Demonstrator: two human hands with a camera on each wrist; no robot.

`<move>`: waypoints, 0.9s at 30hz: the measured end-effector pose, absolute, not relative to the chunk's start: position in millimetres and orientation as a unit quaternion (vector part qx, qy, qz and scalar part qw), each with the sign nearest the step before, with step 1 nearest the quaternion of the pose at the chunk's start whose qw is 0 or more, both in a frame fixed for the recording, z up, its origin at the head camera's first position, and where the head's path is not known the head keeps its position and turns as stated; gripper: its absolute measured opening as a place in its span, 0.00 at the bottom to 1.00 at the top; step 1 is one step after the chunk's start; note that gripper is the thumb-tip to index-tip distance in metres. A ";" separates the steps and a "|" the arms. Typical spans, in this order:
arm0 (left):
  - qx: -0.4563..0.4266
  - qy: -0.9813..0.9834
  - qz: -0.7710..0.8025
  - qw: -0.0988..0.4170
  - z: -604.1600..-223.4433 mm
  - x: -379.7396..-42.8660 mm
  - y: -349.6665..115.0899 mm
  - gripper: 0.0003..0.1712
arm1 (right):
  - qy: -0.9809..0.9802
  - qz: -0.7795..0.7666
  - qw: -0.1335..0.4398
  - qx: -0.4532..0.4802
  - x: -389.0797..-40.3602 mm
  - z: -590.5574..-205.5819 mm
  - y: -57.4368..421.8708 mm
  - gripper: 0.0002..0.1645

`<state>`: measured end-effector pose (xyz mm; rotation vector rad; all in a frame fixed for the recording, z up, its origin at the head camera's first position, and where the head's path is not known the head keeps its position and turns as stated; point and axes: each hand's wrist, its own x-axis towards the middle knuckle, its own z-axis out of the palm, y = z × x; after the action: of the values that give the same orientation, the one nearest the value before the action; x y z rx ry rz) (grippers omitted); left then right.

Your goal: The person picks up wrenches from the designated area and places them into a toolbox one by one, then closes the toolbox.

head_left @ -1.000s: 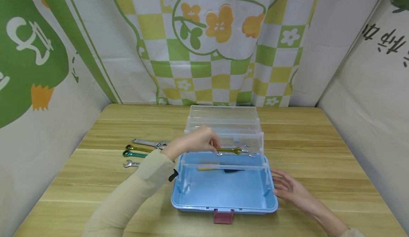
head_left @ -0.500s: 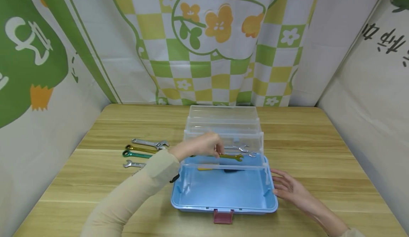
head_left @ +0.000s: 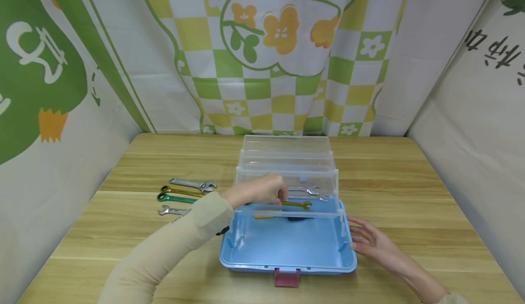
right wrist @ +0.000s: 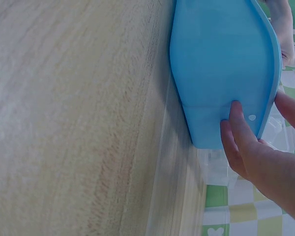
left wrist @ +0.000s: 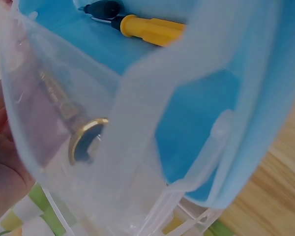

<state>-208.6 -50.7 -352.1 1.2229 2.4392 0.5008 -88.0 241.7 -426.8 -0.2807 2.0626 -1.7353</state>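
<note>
My left hand pinches a gold combination wrench low in the front clear tray of the blue toolbox. In the left wrist view, the wrench's ring end shows blurred through the plastic, and part of the hand is at the left edge. Two silver open-end wrenches lie in the tray just behind. My right hand touches the toolbox's right outer wall with extended fingers; the right wrist view shows its fingertips on the blue side.
Left of the box lie an adjustable wrench, a gold wrench, a green wrench and a silver wrench. A yellow-handled screwdriver and a dark-handled one lie on the box floor. Clear tiers stand raised behind.
My left hand has lowered the gold wrench toward me, from over the silver wrenches to the tray's front part. The right hand stays at the box's side.
</note>
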 end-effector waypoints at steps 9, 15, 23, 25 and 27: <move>0.423 0.874 0.160 0.180 -351.1 -209.2 -47.1 0.07 | 0.745 -0.623 0.215 -0.102 -87.8 -427.3 242.3 0.40; 0.410 0.881 0.151 0.179 -350.1 -207.9 -46.3 0.08 | 0.743 -0.623 0.218 -0.105 -88.0 -426.8 241.6 0.40; 0.409 0.891 0.119 0.157 -351.3 -208.2 -44.9 0.08 | 0.742 -0.624 0.220 -0.105 -88.5 -426.4 241.2 0.40; 0.411 0.893 0.105 0.151 -351.3 -208.3 -43.8 0.08 | 0.741 -0.625 0.221 -0.103 -88.5 -426.2 241.3 0.40; 0.411 0.895 0.094 0.147 -351.5 -208.5 -42.5 0.08 | 0.741 -0.626 0.222 -0.102 -88.5 -426.1 241.4 0.40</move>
<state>-208.5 -42.5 -351.5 1.1818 2.5755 0.2700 -88.5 241.4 -426.1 -0.2824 2.0463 -1.7294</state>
